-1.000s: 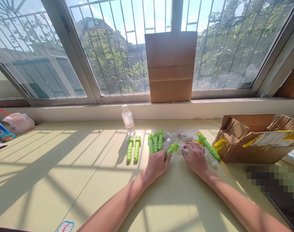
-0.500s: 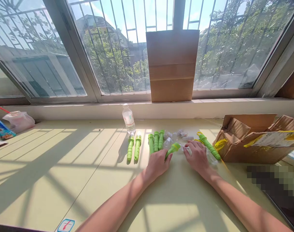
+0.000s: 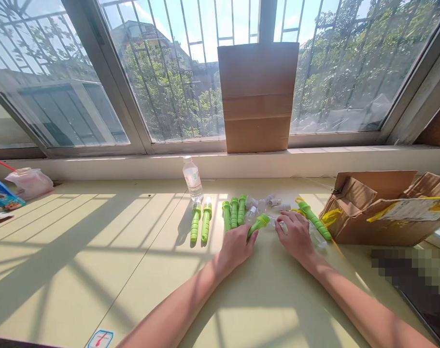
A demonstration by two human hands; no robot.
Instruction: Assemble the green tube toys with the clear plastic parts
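Note:
My left hand (image 3: 237,244) is closed round a green ribbed plastic tube (image 3: 259,223), its wider threaded end pointing up and right. My right hand (image 3: 295,234) is bent over the tabletop a little to the right, fingers curled down among clear plastic caps (image 3: 252,212). What its fingertips hold is hidden. Behind my left hand stand several green tubes (image 3: 234,212) side by side. Farther left lie two green tubes with clear tops (image 3: 206,220). Another green tube (image 3: 316,222) lies slanted just beyond my right hand, by a yellow strap (image 3: 330,217).
An open cardboard box (image 3: 386,229) sits at the right, with a dark pixelated object (image 3: 418,285) in front. A water bottle (image 3: 192,179) stands behind the left pair of tubes. A blue packet (image 3: 2,193) and a pink wrapped cup (image 3: 31,183) are at far left. Cardboard (image 3: 258,101) leans on the window.
Both hands keep nearly the same places. The right fingers have shifted very slightly over the clear pieces, and the view has moved a touch.

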